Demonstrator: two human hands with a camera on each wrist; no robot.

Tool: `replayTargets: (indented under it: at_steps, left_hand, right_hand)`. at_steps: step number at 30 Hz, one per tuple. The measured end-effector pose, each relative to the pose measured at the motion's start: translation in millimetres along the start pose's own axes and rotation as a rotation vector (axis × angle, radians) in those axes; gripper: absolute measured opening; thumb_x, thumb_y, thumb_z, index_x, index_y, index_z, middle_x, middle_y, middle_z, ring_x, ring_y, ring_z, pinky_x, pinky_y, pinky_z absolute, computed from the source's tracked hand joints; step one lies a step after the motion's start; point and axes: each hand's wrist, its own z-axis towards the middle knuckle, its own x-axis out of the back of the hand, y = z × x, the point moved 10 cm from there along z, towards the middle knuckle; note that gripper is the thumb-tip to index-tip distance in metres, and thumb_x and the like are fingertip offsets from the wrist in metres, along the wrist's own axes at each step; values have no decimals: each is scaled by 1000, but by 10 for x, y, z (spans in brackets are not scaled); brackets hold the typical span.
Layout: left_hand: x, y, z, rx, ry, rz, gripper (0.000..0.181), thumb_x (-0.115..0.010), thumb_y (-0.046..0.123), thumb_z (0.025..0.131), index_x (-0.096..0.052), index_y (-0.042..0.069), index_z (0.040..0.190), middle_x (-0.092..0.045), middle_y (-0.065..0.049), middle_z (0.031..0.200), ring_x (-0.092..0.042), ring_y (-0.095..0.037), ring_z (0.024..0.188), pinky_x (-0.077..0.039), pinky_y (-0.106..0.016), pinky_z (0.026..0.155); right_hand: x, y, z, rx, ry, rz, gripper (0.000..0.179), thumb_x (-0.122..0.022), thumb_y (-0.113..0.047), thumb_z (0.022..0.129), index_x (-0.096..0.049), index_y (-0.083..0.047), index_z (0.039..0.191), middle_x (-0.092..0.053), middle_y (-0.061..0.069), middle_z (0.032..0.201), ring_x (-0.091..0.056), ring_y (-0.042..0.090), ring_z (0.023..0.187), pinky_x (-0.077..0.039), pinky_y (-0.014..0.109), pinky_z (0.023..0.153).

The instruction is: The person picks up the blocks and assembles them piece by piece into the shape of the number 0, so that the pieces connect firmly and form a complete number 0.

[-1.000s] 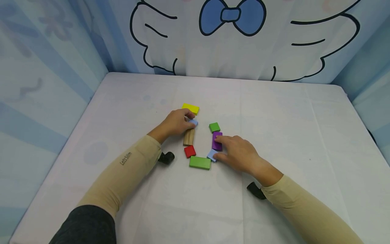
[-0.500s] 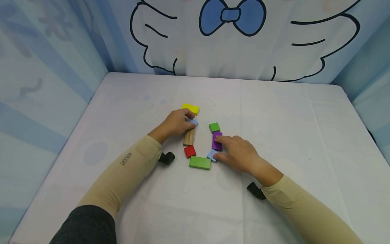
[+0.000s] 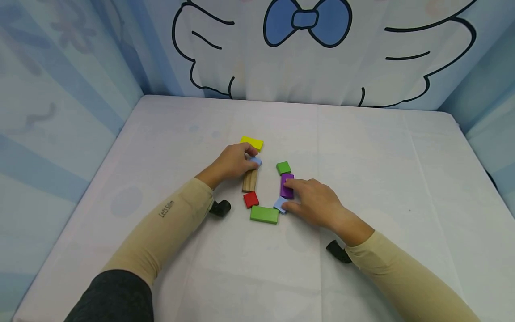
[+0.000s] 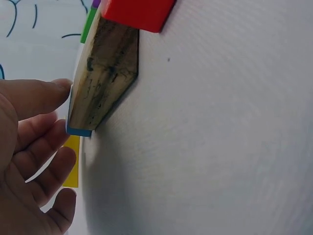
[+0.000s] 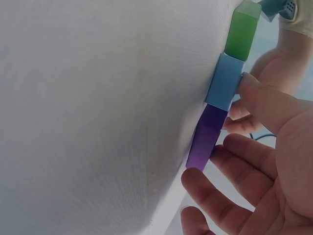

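Observation:
Several small coloured blocks lie flat in an unclosed ring on the table. My left hand (image 3: 233, 162) is at the ring's far left, pinching a light blue block (image 3: 255, 161) between thumb and forefinger. That block adjoins the end of a bare wooden block (image 4: 105, 73); a yellow block (image 3: 252, 143) lies just beyond. On the right side, my right hand (image 3: 315, 201) rests its fingertips at a purple block (image 5: 208, 137) and its thumb at another light blue block (image 5: 225, 81). Its fingers are loosely bent, not wrapped round either one.
A small green block (image 3: 283, 168) sits beyond the purple one. Nearer me are a red block (image 3: 251, 200) and a long green block (image 3: 264, 215). The white-covered table (image 3: 382, 156) meets a patterned curtain (image 3: 281, 67) at its back edge. Dark wrist cameras hang below both forearms.

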Motion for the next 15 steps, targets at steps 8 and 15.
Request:
replayTargets:
  at_steps: [8, 15]
  left_hand:
    - [12, 150, 36, -77, 15, 42, 36, -70, 25, 95, -64, 8, 126, -62, -7, 127, -54, -22, 114, -48, -35, 96]
    - [-100, 288, 52, -95, -19, 91, 38, -72, 28, 95, -65, 13, 128, -63, -4, 128, -54, -21, 119, -45, -36, 101]
  right_hand:
    - [5, 0, 0, 9, 16, 0, 56, -75, -32, 91, -59, -2, 135, -64, 17, 129, -59, 38, 117, -47, 52, 97]
    - [13, -6, -9, 14, 29, 7, 56, -76, -32, 90, -60, -2, 134, -65, 16, 127, -60, 37, 115, -48, 51, 96]
